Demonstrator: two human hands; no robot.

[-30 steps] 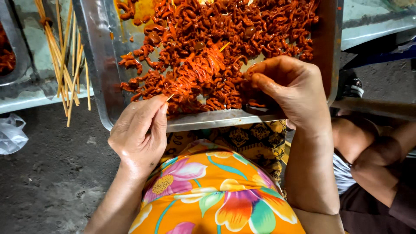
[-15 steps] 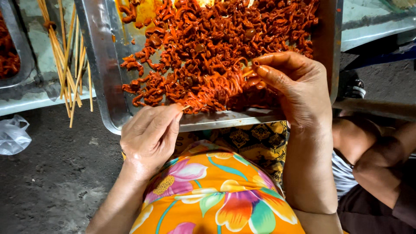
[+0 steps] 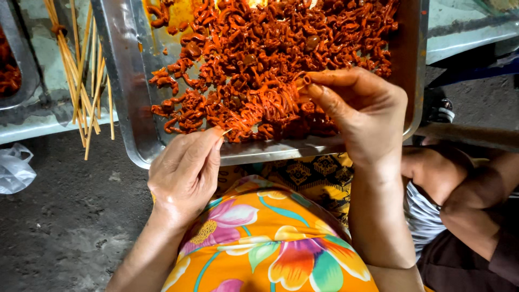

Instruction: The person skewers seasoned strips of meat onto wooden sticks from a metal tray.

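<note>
Over the near edge of a steel tray [image 3: 130,103] both hands work one skewer [image 3: 259,111]; left hand [image 3: 184,173] sits at the tray's near rim, fingers curled, thumb and forefinger pinching the bare near end of the stick; right hand [image 3: 362,113] reaches in from the near right corner, fingertips pressed together on the far end of the skewer, pinching the red pieces threaded there; skewer lies tilted across the near middle of the tray, most of its length wrapped in red-orange strips, so the stick itself shows only at the left end; tray is filled with loose red curled meat pieces [image 3: 259,48] in oily sauce, thickest toward the far right, thinner at the near left corner where bare metal shows; tray rests on a grey bench [image 3: 48,116] and overhangs its near edge; bundle of bare bamboo sticks [image 3: 81,75] lies on the bench just left of the tray, some ends hanging past the bench edge; second tray [image 3: 13,65] shows at the far left, cut off by the frame; clear plastic bag [image 3: 13,170] lies on the dark ground at left; bright floral cloth [image 3: 270,243] covers the person's lap below the hands; another person's bent arm [image 3: 459,184] is at the right, well apart from the tray contents.
</note>
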